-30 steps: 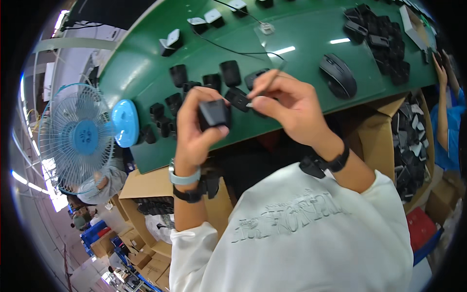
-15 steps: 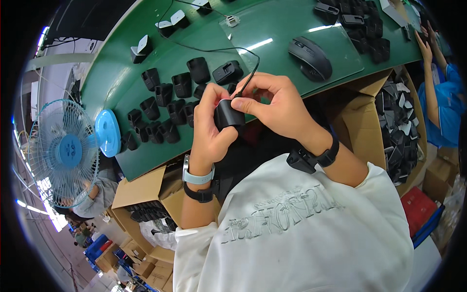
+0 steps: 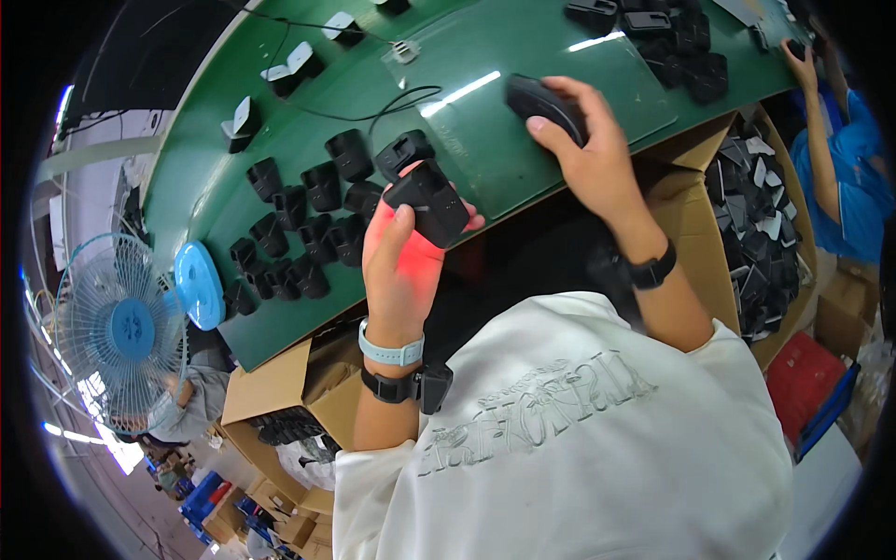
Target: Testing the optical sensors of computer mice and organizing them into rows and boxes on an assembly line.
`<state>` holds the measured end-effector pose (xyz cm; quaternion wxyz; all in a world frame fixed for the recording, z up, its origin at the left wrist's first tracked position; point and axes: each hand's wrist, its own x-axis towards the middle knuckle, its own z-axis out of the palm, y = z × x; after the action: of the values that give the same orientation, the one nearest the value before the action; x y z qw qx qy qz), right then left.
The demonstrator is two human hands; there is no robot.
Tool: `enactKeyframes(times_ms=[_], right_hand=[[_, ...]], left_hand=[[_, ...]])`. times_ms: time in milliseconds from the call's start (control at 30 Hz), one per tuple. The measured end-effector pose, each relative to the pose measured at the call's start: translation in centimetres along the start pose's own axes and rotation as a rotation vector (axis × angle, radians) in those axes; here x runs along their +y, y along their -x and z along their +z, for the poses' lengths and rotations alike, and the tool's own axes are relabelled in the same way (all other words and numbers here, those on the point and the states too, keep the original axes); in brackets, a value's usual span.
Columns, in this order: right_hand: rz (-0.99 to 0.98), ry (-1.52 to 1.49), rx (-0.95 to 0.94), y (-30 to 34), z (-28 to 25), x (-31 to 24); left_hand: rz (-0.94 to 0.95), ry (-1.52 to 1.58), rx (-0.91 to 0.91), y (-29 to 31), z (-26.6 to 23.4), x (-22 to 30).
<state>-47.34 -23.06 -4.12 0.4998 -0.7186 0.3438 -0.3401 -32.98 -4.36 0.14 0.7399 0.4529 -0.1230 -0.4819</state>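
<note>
My left hand (image 3: 399,266) is closed round a small black plastic housing (image 3: 431,207), held tilted above the table's near edge. A red glow lies on the palm and wrist beneath it. My right hand (image 3: 597,154) wraps round a black computer mouse (image 3: 543,107), thumb on its near side. A thin black cable (image 3: 383,114) loops across the table toward the held housing; its end is hidden behind the housings. Right behind my left hand sits another black housing (image 3: 406,151). Several similar black housings (image 3: 322,187) stand in rows to the left.
The green table (image 3: 504,177) carries a clear mat (image 3: 644,98) and black-and-white pieces (image 3: 241,126) at the far left. Black housings (image 3: 700,77) are heaped far right. Cardboard boxes (image 3: 677,219) flank me, beside a blue fan (image 3: 131,327). A person in blue (image 3: 835,187) works at right.
My right hand has left the housing and cable and taken hold of the mouse, which has shifted left. My left hand has turned the housing over, and a red glow has appeared on the palm.
</note>
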Motion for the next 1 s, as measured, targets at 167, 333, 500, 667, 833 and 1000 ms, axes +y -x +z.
enactKeyframes(times_ms=[167,333,500,667,833,1000], right_hand=[[0.193,-0.768,-0.209,3.5,3.6,-6.7],[-0.143,-0.391,-0.188,4.2,5.0,-5.5],[-0.296,-0.388,-0.179,5.2,5.6,-5.3],[-0.427,-0.266,-0.148,4.5,5.2,-4.7],[-0.422,0.390,0.081,-0.7,1.1,-0.7],[-0.474,0.792,0.112,-2.1,-2.0,1.5]], left_hand=[[0.035,-0.176,0.007,0.3,0.7,-0.8],[0.107,-0.094,0.054,1.3,0.3,-1.2],[0.059,-0.061,0.039,2.0,-0.8,-1.8],[-0.090,0.223,0.107,1.7,-0.4,-1.1],[-0.106,-0.172,0.169,1.2,-0.7,-1.1],[0.062,-0.657,0.051,0.4,-0.1,-2.7]])
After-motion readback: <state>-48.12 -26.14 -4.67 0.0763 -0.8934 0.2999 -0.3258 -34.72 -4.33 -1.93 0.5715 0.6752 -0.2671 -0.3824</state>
